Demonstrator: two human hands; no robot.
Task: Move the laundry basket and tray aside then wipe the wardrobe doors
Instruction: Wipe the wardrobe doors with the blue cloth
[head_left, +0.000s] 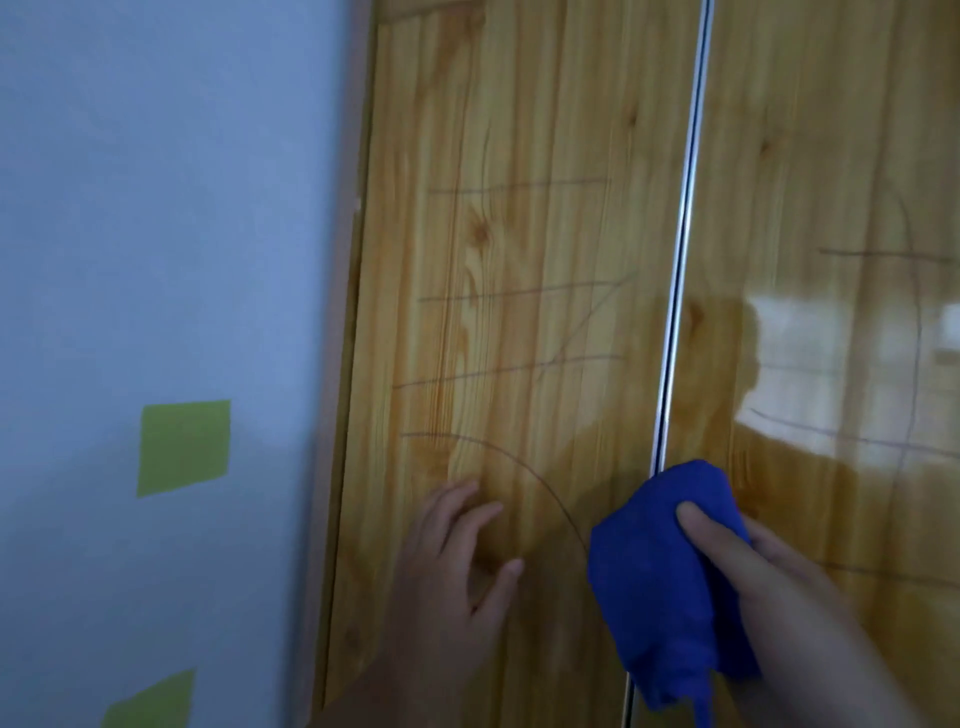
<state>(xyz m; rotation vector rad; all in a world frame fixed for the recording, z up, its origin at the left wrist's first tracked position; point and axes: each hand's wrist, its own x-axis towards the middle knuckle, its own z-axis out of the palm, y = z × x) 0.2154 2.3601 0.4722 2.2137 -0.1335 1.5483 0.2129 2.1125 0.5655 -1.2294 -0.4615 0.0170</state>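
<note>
Two glossy pine wardrobe doors fill the view, the left door (509, 260) and the right door (831, 182), split by a thin metal strip (685, 208). Faint pen lines and arcs mark both doors. My right hand (753, 577) grips a bunched blue cloth (660, 571) and holds it against the doors at the seam, low in the frame. My left hand (457, 556) rests on the left door with fingers spread, to the left of the cloth. The laundry basket and tray are out of view.
A pale blue wall (156, 208) lies left of the wardrobe, carrying two green paper squares, one higher (183, 447) and one at the bottom edge (150, 701). Bright window reflections glare on the right door.
</note>
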